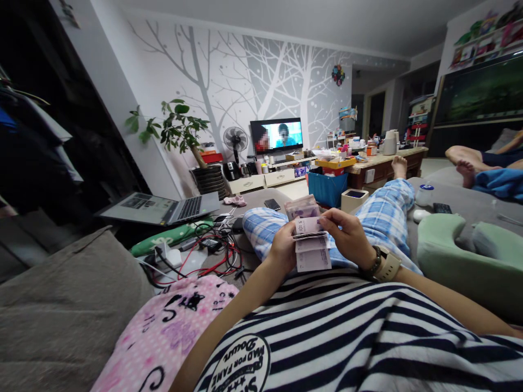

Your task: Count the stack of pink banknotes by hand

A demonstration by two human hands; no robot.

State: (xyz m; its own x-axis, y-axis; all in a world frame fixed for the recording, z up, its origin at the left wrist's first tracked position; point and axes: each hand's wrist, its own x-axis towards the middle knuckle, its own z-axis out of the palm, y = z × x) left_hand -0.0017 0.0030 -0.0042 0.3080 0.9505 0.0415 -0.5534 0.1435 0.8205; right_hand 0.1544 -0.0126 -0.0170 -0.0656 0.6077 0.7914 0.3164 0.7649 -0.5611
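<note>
A bundle of pale purple banknotes (314,259) is held over my lap, some folded over so their edges show as a stack. My left hand (284,244) grips the left side of the bundle, its fingers mostly hidden behind the notes. With thumb and fingers closed, my right hand (346,235) pinches the upper right corner of the top note. More notes stand up behind, above my left hand. On my right wrist are a watch (388,264) and a dark bracelet. Beneath the notes are my legs in blue plaid trousers (388,209).
An open laptop (163,209) and tangled cables (220,247) lie on my left, near a phone (272,204). To my right are a green neck pillow (449,256), a jar (425,195) and a remote (442,208). Another person's bare legs (466,158) rest at far right.
</note>
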